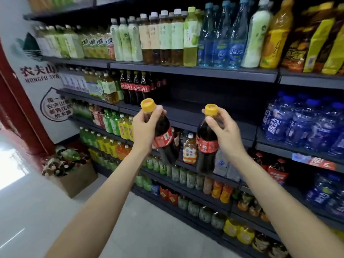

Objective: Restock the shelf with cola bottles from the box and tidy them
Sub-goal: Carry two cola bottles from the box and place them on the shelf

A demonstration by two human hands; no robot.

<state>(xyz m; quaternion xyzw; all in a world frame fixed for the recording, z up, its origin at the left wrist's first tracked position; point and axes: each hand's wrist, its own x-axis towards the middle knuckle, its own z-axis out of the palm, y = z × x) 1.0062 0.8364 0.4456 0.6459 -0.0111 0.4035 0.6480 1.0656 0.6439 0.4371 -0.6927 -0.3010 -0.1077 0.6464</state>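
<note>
My left hand [147, 125] grips the neck of a cola bottle [163, 138] with a yellow cap and red label, tilted slightly. My right hand [223, 129] grips the neck of a second cola bottle [206, 146], held upright. Both bottles hang in front of the dark shelf board [186, 114], whose middle stretch is bare. A row of cola bottles [135, 88] stands on that shelf to the left. A cardboard box [78, 177] with assorted bottles sits on the floor at the lower left.
Tea and water bottles [167, 38] fill the shelf above. Blue drink bottles [305, 121] stand to the right. Lower shelves [186, 183] hold green, yellow and orange drinks. A red door frame [16, 101] and grey floor [55, 220] lie to the left.
</note>
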